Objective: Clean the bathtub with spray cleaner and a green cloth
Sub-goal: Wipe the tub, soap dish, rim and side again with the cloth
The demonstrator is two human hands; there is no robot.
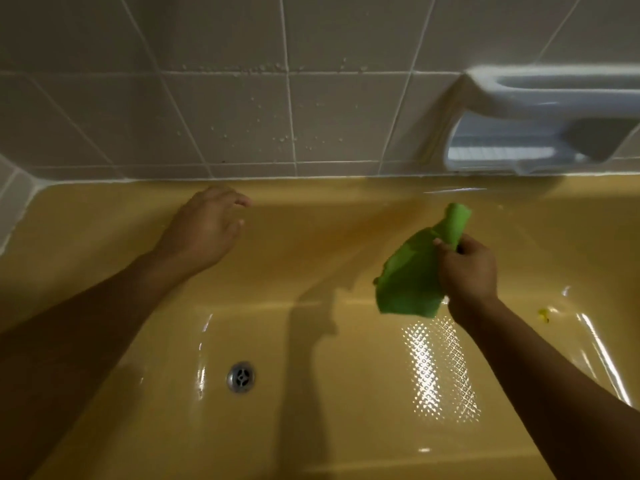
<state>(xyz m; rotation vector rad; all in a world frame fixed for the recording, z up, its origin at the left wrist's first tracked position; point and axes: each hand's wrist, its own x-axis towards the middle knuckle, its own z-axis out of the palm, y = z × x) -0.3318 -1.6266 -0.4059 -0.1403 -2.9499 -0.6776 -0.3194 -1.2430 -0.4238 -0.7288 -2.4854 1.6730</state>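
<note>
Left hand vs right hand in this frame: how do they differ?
The right hand grips the bunched green cloth; the left hand holds nothing, its fingers loosely curled. The left hand reaches farther, near the far rim of the bathtub; the right hand is nearer the camera. Both are bare and extended over the bathtub.

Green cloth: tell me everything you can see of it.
The bright green cloth looks like thin, soft, plain fabric. It is bunched, not spread. The right hand grips it near the middle: a narrow rolled end sticks up above the grip, and the wider part hangs down in folds, over the floor of the yellow bathtub. It seems to touch only that hand; wetness cannot be told.
</note>
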